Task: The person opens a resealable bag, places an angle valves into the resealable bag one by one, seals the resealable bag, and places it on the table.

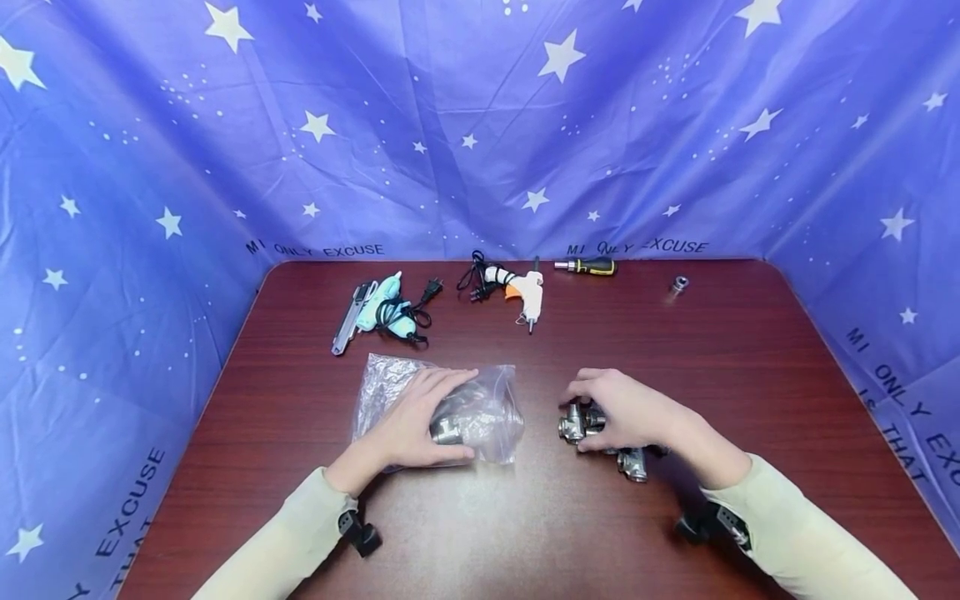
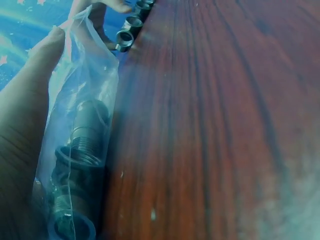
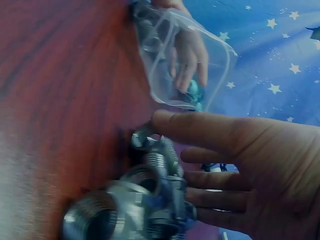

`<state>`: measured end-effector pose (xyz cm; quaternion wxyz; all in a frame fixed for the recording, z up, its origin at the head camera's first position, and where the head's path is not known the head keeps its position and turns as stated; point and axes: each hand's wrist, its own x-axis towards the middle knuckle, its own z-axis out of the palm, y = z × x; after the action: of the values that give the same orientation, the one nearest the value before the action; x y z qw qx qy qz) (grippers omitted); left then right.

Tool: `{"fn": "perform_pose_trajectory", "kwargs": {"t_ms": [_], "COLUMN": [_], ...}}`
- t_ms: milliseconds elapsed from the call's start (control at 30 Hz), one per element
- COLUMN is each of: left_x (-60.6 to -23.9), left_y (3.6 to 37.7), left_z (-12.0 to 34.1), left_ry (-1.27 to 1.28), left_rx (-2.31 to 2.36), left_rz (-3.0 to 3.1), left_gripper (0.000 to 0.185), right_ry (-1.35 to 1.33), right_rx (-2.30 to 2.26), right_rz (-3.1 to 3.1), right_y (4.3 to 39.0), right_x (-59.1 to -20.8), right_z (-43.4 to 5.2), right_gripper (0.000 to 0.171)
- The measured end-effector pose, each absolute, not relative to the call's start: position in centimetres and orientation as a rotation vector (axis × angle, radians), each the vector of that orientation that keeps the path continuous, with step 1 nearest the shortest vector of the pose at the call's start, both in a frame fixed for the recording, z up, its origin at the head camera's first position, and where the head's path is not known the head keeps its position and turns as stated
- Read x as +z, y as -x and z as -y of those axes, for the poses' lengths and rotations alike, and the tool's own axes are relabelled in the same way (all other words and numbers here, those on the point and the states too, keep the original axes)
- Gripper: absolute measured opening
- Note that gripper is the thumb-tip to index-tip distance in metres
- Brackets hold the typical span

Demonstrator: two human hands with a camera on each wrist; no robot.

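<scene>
I am pressing my left hand [image 1: 412,425] flat on the clear plastic bag [image 1: 480,408], fingers relaxed, a threaded fitting [image 1: 447,431] under its thumb. My right hand [image 1: 626,412] is cupping, fingers curled, the loose metal pipe fittings [image 1: 573,427] on the bench [image 1: 750,375], just right of the bag.

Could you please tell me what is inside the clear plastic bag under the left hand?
The plastic bag holds threaded metal pipe fittings. The left hand rests on the bag and covers part of it, so their number cannot be told.
</scene>
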<state>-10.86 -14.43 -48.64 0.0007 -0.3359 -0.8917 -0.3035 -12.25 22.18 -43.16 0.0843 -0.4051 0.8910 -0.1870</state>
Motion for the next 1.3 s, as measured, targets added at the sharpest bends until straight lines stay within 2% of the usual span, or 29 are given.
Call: {"fn": "perform_pose_trajectory", "kwargs": {"t_ms": [300, 733, 1133, 1300], "left_x": [-48.5, -48.4, -48.5, -48.5], "left_y": [10.8, 10.6, 10.8, 10.7], "left_z": [14.3, 14.8, 15.4, 15.5], "left_ry": [1.057, 1.011, 0.995, 0.997], "left_rx": [-0.922, -0.815, -0.853, -0.842], "left_rz": [2.784, 2.765, 2.804, 2.789], "left_gripper": [0.113, 0.121, 0.111, 0.109], "right_ry": [1.256, 1.203, 1.077, 1.108], "right_rx": [-0.55, -0.961, -1.213, -1.25], "right_rz": [-2.714, -2.683, -2.477, -2.439], "right_y": [11.9, 12.3, 12.3, 12.3], "right_x": [-43.9, -43.8, -43.7, -44.1], "right_z": [-21.9, -19.9, -16.7, -15.3], "right_gripper": [0.04, 0.033, 0.032, 0.03]}}
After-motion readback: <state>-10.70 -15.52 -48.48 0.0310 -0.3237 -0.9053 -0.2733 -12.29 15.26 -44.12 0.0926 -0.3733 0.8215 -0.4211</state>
